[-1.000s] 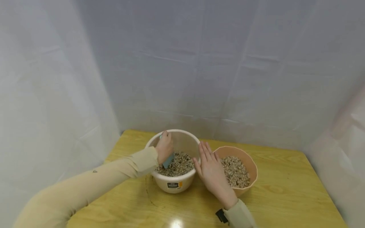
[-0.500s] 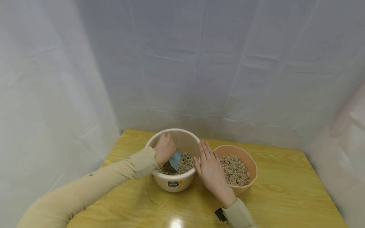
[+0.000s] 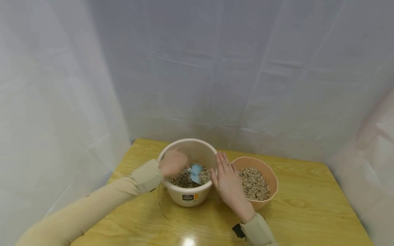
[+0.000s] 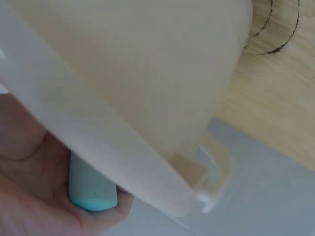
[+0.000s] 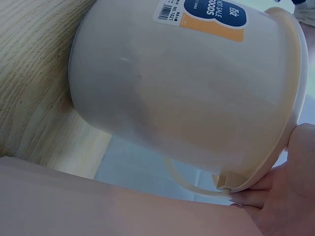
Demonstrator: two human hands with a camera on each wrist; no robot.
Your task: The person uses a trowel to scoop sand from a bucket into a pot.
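Scoop (image 3: 195, 172) lifted | right wrist: bowl (image 5: 197, 98) label visible

The left hand (image 3: 173, 163) is smeared by motion blur in the head view, so how its fingers sit on the blue scoop (image 3: 195, 173) can't be told. The scoop's handle is mostly hidden behind those fingers, and in the left wrist view the cream bowl (image 4: 147, 98) covers everything except the handle's end. The label text on the bowl is too tiny to read from the head. In the right wrist view the right hand (image 5: 290, 196) is cut off at the edge.
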